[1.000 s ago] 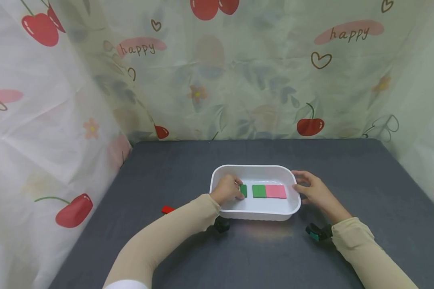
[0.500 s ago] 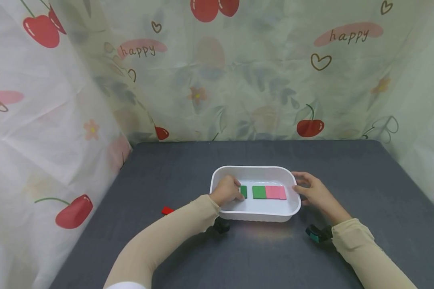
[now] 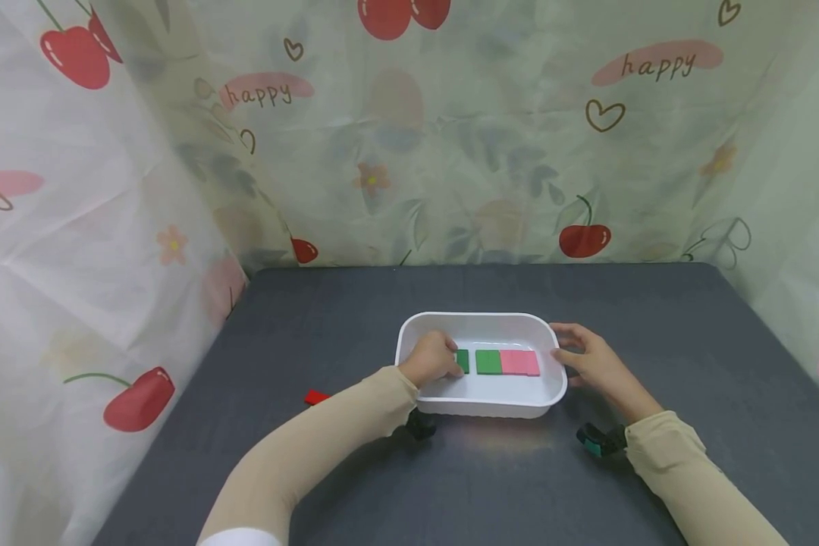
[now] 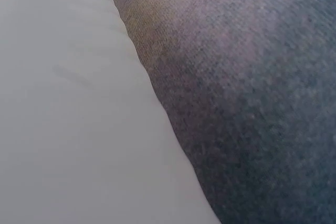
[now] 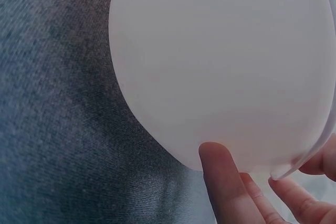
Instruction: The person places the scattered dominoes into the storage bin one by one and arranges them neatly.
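Note:
In the head view a white rectangular tray (image 3: 487, 407) stands on the dark table. My left hand (image 3: 431, 359) reaches into its left end and pinches a flat dark green tile (image 3: 462, 361); the fingers partly cover it. Just right of that, across a small gap, a lighter green square tile (image 3: 488, 362) lies against pink tiles (image 3: 519, 362) in one row. At the tray's right end my right hand (image 3: 590, 362) holds the rim, thumb at the edge. The right wrist view has a finger (image 5: 223, 182) against the tray's outer wall (image 5: 220, 66).
A red piece (image 3: 316, 396) lies on the table (image 3: 355, 318) left of the tray, partly behind the left sleeve (image 3: 314, 447). A cherry-patterned curtain (image 3: 450, 167) hangs behind the table and along both sides. The left wrist view has only the tray's wall (image 4: 79, 103) and tabletop.
My left hand has shifted slightly right with the dark green tile, narrowing the gap to the lighter green one. The right hand and the tray stay practically where they were.

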`<state>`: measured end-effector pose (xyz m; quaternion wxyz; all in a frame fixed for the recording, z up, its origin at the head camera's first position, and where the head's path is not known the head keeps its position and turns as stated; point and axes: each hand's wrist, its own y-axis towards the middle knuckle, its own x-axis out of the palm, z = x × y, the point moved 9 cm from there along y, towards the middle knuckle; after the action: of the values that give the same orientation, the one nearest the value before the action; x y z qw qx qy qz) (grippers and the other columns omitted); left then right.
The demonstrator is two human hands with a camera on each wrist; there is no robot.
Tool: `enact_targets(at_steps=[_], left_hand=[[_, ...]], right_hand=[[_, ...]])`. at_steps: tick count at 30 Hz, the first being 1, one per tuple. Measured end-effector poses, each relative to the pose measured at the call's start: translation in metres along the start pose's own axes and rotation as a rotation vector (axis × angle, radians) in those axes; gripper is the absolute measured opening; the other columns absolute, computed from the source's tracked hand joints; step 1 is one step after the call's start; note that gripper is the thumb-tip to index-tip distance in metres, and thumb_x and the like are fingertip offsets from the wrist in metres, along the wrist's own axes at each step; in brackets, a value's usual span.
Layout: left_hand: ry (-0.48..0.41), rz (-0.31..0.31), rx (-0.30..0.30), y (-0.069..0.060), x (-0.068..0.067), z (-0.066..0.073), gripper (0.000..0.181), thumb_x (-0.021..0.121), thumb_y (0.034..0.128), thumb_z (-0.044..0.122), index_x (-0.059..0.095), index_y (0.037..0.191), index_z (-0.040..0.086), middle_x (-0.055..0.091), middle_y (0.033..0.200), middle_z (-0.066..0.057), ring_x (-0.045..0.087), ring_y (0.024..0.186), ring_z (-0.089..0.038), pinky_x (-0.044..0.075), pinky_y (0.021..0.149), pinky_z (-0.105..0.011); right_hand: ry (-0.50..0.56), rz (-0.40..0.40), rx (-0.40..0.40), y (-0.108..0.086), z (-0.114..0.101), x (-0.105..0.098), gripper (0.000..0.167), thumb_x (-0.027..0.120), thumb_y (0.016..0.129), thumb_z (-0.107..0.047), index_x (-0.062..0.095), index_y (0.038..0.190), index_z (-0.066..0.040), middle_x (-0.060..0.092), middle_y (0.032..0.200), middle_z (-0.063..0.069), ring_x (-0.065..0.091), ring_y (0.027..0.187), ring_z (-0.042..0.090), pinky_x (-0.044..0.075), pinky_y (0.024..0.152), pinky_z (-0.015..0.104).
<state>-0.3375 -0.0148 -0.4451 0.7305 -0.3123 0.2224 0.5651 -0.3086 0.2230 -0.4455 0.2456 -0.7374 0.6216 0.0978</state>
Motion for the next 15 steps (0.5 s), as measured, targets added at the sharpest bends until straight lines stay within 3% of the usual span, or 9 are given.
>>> enact_targets(at_steps=[15], left_hand=[[0.031,0.006,0.012,0.0027,0.0061,0.0056,0.038,0.083,0.0645,-0.002,0.068,0.099,-0.003,0.067,0.088,-0.010,0.054,0.068,-0.014,0.045,0.059,-0.021]], right_hand=[[-0.010,0.003,0.005,-0.0008,-0.0010,-0.0006,0.059,0.056,0.097,-0.019,0.031,0.150,-0.009,0.038,0.145,0.029,0.048,0.123,0.046,0.057,0.077,0.045]])
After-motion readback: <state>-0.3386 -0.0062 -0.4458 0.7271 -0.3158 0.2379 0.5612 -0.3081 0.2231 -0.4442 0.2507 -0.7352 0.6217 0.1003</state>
